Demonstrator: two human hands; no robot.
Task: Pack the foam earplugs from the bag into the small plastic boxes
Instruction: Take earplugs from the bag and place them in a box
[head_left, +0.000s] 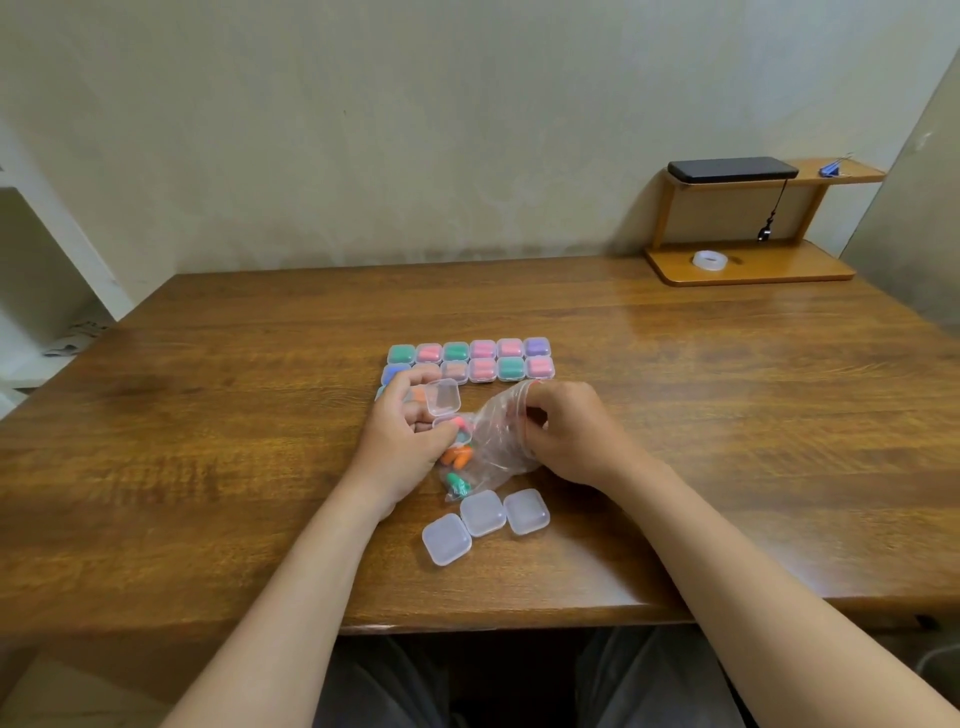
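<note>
A clear plastic bag (493, 441) with orange and green foam earplugs (456, 467) lies at the table's middle. My left hand (402, 441) holds an open small clear box (442, 399), lid tipped up, beside the bag's mouth. My right hand (566, 431) pinches the bag's upper edge. Two rows of filled, closed boxes (470, 359) stand just behind my hands. Three empty closed boxes (483, 522) lie in front of the bag, near the table's front edge.
A wooden desk shelf (748, 260) stands at the back right, with a black device (732, 169) on top and a tape roll (709, 260) on its base. The wooden table (208, 441) meets a wall behind.
</note>
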